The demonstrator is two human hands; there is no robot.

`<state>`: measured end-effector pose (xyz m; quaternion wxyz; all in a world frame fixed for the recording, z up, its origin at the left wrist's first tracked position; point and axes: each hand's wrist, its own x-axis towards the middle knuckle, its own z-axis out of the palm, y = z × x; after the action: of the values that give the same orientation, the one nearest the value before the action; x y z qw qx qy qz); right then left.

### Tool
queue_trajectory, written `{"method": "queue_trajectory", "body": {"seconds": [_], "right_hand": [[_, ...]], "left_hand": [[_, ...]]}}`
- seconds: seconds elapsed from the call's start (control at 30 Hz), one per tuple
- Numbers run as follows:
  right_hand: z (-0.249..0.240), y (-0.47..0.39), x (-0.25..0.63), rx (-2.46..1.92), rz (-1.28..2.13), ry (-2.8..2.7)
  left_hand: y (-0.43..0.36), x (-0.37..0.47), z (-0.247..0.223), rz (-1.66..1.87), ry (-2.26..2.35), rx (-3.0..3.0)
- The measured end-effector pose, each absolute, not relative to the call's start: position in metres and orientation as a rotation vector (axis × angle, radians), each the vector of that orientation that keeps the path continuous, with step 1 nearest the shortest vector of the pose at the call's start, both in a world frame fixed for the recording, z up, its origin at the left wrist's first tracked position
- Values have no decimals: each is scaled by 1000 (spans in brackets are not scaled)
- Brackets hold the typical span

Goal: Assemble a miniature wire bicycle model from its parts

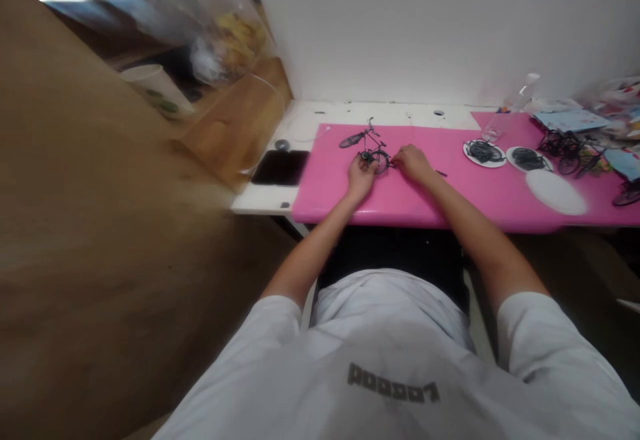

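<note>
Toy bike with thin black bars and two thin, round wheels (367, 156) is over the left part of a shiny pink sheet (380, 207) that covers much of the white counter (270, 199). Its front wheel is off to the left, and its handlebar is on the far side. The left hand (361, 177) grips it low down, by the pedals and the back wheel. The right hand (414, 163) is just to the right of that wheel, with its fingertips pinched on a small dark bit (393, 165).

The bike looks light and a bit stiff. Its thin bars and wheels could bend or snap if squeezed hard. It does not look soft, but the smooth sheet may let it slide. The best place to hold it is likely the middle bars, near the pedals, not the rims.

The left fingers hide part of the pedals and the wheel. It is hard to tell if the small dark bit is joined to the bike or loose. It is also hard to tell if the bike rests on the sheet or is held a little above it. To the right, dark bikes (567, 150) sit in a messy heap, too tangled to count. The heap's right end is cut off by the edge of the view.
</note>
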<state>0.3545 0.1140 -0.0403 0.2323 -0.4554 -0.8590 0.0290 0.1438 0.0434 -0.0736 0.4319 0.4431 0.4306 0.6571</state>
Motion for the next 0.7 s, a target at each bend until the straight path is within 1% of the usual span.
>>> {"method": "queue_trajectory", "body": {"seconds": [0.2, 0.43, 0.7], "right_hand": [[-40, 116, 358, -1253, 35, -2487], [-50, 112, 368, -1374, 125, -2399], [-50, 101, 370, -1357, 87, -2353]], "left_hand": [[42, 143, -73, 1618, 1090, 1117], [44, 143, -77, 1641, 1085, 1177], [45, 145, -78, 1634, 1149, 1253]]}}
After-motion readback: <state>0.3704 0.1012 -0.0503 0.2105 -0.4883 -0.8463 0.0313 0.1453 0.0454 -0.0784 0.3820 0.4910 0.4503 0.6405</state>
